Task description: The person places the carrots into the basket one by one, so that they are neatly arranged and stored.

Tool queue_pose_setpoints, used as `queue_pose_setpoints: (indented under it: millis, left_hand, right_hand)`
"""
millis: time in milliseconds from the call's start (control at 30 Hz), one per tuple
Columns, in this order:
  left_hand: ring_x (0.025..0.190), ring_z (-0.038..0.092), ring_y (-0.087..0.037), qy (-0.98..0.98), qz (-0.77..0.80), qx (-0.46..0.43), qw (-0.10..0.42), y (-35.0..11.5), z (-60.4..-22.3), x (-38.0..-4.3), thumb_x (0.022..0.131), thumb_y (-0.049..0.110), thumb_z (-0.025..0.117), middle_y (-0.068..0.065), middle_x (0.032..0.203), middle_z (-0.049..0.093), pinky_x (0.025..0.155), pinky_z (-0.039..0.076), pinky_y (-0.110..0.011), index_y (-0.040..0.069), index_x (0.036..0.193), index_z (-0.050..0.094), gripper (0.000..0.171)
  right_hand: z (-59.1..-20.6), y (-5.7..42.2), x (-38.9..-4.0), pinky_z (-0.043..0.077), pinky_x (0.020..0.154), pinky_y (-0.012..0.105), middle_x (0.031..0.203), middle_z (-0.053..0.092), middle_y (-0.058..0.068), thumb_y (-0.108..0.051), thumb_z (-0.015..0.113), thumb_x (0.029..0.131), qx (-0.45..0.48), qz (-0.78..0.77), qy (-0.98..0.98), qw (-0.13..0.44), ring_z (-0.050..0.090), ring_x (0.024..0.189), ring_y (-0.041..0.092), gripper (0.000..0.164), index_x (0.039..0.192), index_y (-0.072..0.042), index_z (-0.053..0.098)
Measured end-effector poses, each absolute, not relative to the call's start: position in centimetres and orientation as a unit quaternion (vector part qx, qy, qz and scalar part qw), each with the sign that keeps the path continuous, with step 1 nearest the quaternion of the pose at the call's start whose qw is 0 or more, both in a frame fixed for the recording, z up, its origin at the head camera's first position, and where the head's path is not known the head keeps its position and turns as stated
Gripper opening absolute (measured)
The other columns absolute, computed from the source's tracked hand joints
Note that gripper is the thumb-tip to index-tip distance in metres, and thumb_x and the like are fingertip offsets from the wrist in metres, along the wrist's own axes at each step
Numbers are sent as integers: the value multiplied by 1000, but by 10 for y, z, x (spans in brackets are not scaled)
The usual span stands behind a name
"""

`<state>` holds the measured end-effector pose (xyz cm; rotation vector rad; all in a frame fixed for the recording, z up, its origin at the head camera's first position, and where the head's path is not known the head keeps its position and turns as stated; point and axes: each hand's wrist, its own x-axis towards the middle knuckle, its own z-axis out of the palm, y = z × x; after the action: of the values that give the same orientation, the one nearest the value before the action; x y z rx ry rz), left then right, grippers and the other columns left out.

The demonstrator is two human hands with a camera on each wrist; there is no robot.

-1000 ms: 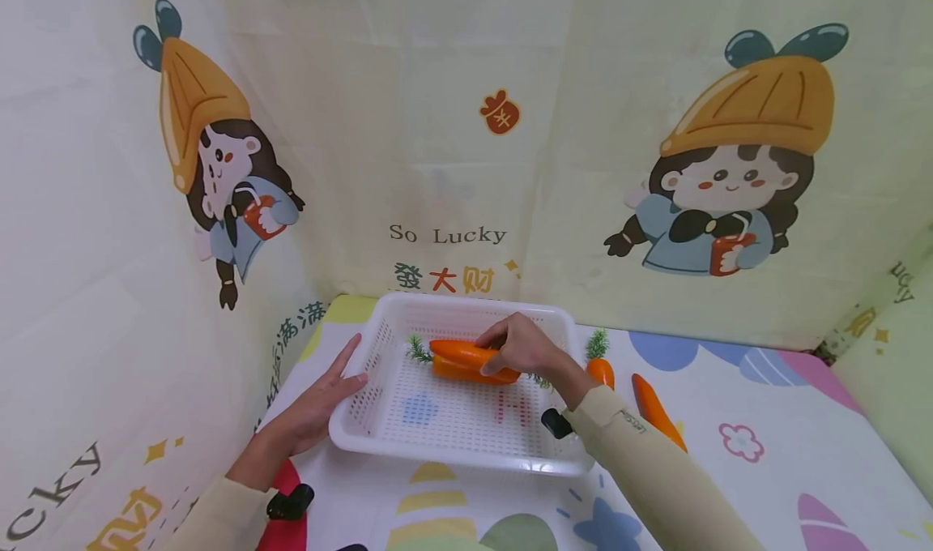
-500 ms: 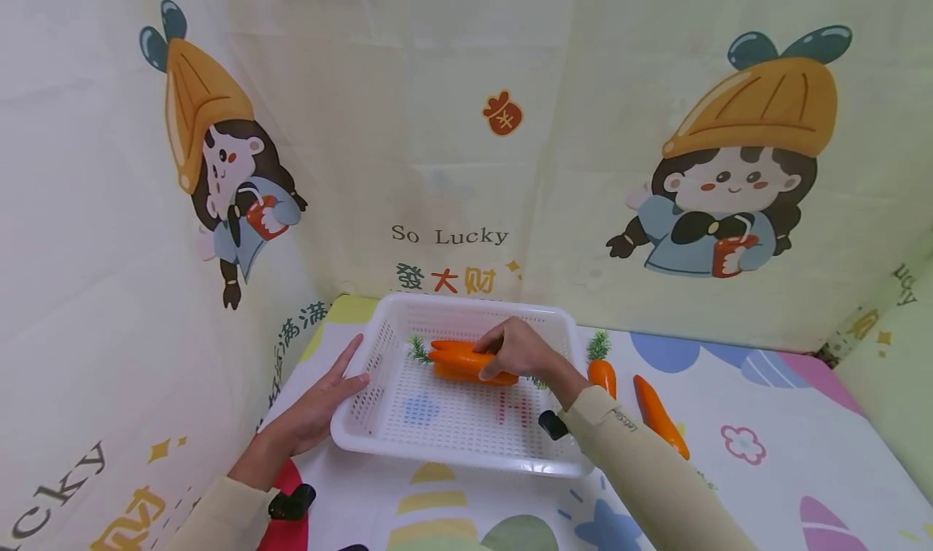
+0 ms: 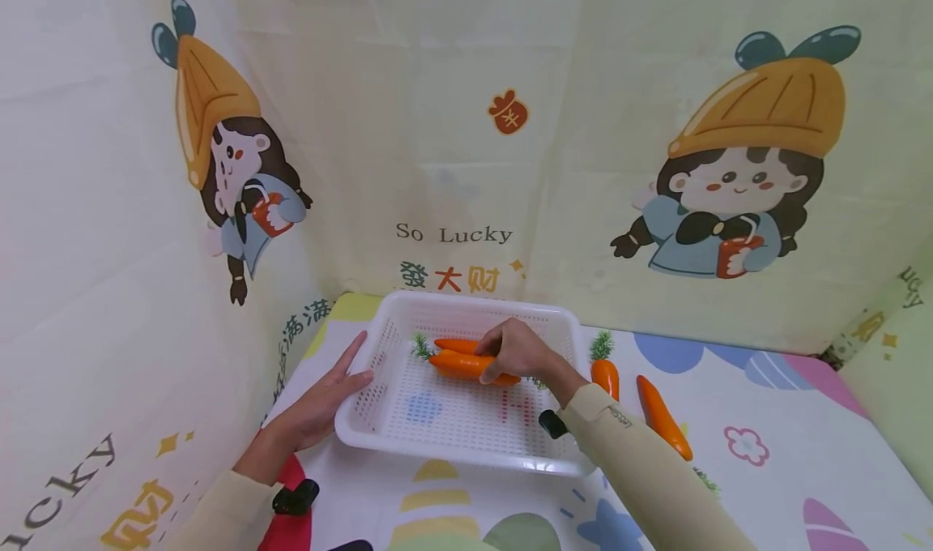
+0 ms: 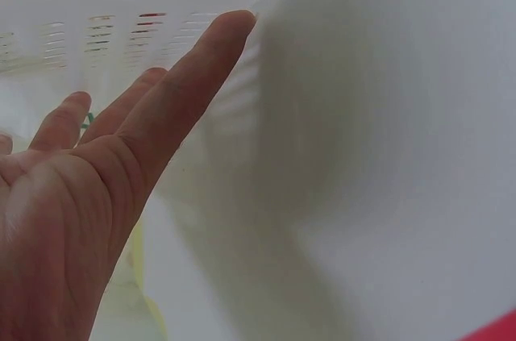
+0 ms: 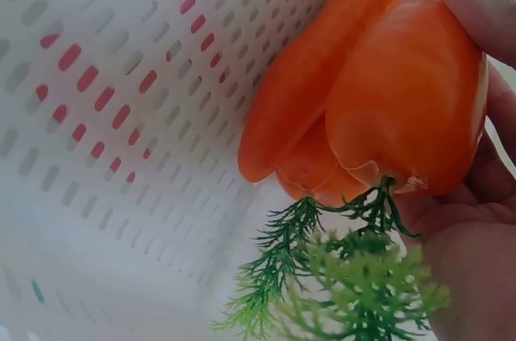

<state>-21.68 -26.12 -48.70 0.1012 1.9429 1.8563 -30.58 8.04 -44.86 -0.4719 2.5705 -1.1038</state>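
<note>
In the head view, my right hand [image 3: 519, 350] reaches into a white perforated basket [image 3: 466, 463] and grips an orange toy carrot [image 3: 461, 364] by its body. Its green leafy top [image 5: 367, 276] hangs down in the right wrist view, and my thumb [image 5: 480, 14] lies along its narrower end. Against it lies another carrot [image 5: 318, 75], with part of a third showing beneath them. My left hand [image 3: 321, 405] rests at the basket's left side, fingers straight and spread; its index finger [image 4: 189, 83] lies against the perforated wall in the left wrist view.
Two more carrots lie on the patterned tablecloth right of the basket: one carrot [image 3: 605, 377] close to its wall, one carrot [image 3: 662, 417] farther right, partly behind the right sleeve [image 3: 649, 470]. A printed cloth wall [image 3: 568, 211] rises behind the table.
The held carrot has come slightly nearer and lower, showing more of the carrot behind it. My left hand keeps its place on the basket; the head view has shifted a little.
</note>
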Motion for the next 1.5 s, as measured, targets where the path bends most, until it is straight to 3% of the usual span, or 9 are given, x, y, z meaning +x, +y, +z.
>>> queue_pose_setpoints:
  millis: [133,367,633,800,1500]
  left_hand:
    - [144,51,-41,704,673,38,225,-261,-485,-217,109,39,52,-7,172,25,106,56,-53,54,163,-5,80]
    - [145,50,-41,702,674,32,226,-260,-483,-215,109,39,52,-7,173,26,106,56,-53,61,160,-1,77]
    - [140,53,-39,701,675,46,225,-261,-483,-213,108,39,53,-9,172,27,105,56,-51,54,163,-5,81]
    - [141,53,-37,701,675,38,226,-259,-484,-212,108,39,53,-8,172,27,105,56,-51,55,162,-4,80]
    - [142,53,-40,705,673,37,220,-259,-484,-210,109,38,53,-11,172,25,104,57,-54,53,163,-5,80]
  right_hand:
    - [-447,79,-307,62,84,31,96,78,2,-6,97,67,-163,-374,900,154,67,85,18,34,97,-12,83]
    - [-450,80,-307,59,78,28,91,76,0,-11,98,68,-173,-353,907,151,64,83,19,33,96,-13,82]
    - [-454,80,-308,58,76,28,88,74,0,-13,97,69,-172,-347,907,165,63,81,19,29,92,-15,79]
    - [-451,81,-306,57,75,28,86,72,1,-9,98,67,-179,-345,907,161,62,80,19,31,89,-12,77]
    - [-460,74,-298,59,86,33,93,73,-1,-14,97,71,-193,-316,912,175,63,87,20,32,97,-14,80]
